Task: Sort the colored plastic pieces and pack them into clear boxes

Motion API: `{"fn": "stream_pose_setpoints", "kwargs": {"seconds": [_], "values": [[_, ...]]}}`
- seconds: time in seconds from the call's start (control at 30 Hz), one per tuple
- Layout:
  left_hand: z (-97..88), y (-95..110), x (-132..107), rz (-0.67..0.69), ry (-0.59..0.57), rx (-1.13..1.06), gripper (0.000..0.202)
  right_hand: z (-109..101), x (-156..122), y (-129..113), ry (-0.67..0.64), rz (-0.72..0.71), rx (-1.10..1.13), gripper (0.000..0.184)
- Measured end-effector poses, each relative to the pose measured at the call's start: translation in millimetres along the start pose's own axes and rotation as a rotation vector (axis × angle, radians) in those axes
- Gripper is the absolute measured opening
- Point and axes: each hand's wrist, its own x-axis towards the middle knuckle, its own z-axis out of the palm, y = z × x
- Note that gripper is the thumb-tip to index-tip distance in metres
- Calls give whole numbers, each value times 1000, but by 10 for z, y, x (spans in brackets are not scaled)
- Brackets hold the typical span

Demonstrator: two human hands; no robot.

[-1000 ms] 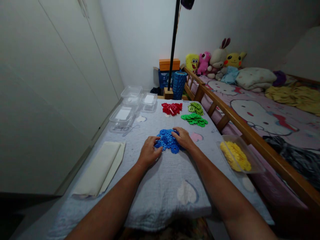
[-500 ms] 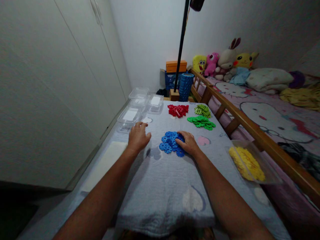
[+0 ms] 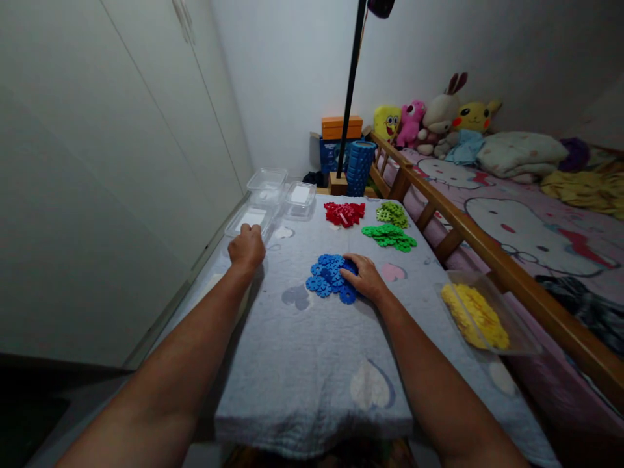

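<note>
My right hand (image 3: 364, 278) rests on the right side of a pile of blue plastic discs (image 3: 325, 278) on the cloth-covered table (image 3: 312, 364), its fingers curled over the pieces. My left hand (image 3: 247, 246) is stretched out to the far left. It touches the near edge of a clear plastic container (image 3: 249, 220), and its fingers are curled; what they grip is hidden.
Piles of red discs (image 3: 344, 213), light green discs (image 3: 394, 213) and green discs (image 3: 390, 236) lie farther back. Two more clear containers (image 3: 283, 188) stand behind. A tray of yellow discs (image 3: 476, 314) sits at the right edge beside a wooden bed rail (image 3: 492, 257). A black pole (image 3: 351, 91) rises at the back.
My left hand left the blue pile and moved left and away to the clear container. My right hand stayed on the blue discs.
</note>
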Motion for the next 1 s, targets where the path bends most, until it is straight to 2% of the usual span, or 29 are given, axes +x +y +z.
{"fn": "stream_pose_setpoints", "kwargs": {"seconds": [0.17, 0.37, 0.53, 0.63, 0.73, 0.77, 0.83, 0.9, 1.0], "values": [[-62, 157, -180, 62, -20, 7, 31, -8, 0, -20, 0, 10, 1, 44], [-100, 454, -627, 205, -13, -5, 28, -2, 2, -35, -3, 5, -18, 43], [-177, 548, -949, 283, -23, -46, 27, 3, 4, -8, 10, 1, 13, 38], [-248, 599, -1142, 336, 22, -148, 26, -4, 19, 4, 19, 12, 41, 37], [-212, 703, -1295, 481, 15, -356, 25, -6, 46, 7, 26, 28, 46, 40], [-164, 748, -1322, 547, -27, -439, 28, -3, 55, 7, 22, 31, 41, 40], [-24, 842, -1328, 609, -93, -532, 50, 10, 68, 7, 1, 31, 28, 42], [136, 930, -1274, 620, -138, -556, 77, 27, 71, 7, -27, 28, 14, 43], [323, 1038, -1133, 571, -180, -560, 104, 44, 60, 5, -68, 22, -7, 43]]}}
